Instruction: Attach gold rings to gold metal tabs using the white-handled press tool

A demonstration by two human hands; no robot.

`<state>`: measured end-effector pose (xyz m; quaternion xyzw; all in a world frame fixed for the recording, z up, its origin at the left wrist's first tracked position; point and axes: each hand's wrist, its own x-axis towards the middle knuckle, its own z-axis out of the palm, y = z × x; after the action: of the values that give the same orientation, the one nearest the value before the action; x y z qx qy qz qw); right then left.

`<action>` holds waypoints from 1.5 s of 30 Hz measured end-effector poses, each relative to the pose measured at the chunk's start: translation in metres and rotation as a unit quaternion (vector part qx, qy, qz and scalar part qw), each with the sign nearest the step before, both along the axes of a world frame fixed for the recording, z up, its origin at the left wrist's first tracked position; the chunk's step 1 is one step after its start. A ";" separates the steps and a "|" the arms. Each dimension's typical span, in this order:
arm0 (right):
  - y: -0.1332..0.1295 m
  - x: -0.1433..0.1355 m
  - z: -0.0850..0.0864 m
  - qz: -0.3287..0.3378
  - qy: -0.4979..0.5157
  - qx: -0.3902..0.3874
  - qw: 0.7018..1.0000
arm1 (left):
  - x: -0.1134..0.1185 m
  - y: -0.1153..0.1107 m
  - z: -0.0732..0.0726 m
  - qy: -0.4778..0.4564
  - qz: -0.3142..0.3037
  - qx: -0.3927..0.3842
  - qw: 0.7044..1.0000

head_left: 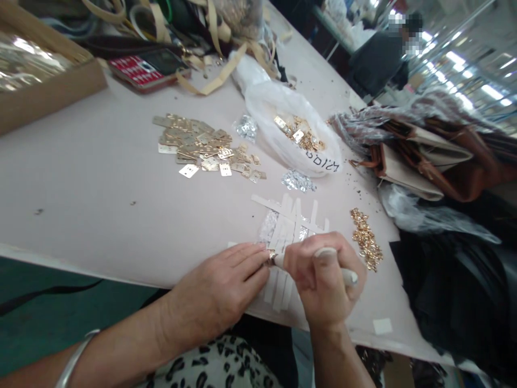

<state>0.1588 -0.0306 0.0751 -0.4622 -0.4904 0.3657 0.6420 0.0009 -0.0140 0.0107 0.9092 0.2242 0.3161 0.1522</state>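
Observation:
My right hand (329, 275) is closed in a fist around a white pen-like tool (349, 277), thumb on top. Its narrow end points left at a small gold metal piece (271, 257). My left hand (226, 283) lies low on the table, fingers together and tips against that piece; its thumb is partly hidden. Under and around both hands are crossed white strips (285, 223), over crinkled clear plastic (268, 225). Beyond them lies a small heap of silver discs (299, 180). Right of my right hand is a pile of small gold fittings (366, 238).
Gold metal plates (197, 140) lie heaped at centre-left. A white plastic bag (266, 102) gapes open with gold parts inside. A cardboard box (52, 86) and a red-and-black phone-like object (147, 70) stand far left. Brown bags (424, 156) crowd the right; a person (375, 59) sits beyond.

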 end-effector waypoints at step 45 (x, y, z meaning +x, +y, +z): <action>0.004 0.051 -0.037 -0.192 0.386 -0.025 0.902 | 0.001 0.002 0.008 0.063 -0.021 0.039 0.997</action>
<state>0.2102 -0.0263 0.0379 -0.3860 -0.0967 0.3968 0.8272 0.0019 -0.0124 0.0183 0.9370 0.2013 0.2639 0.1088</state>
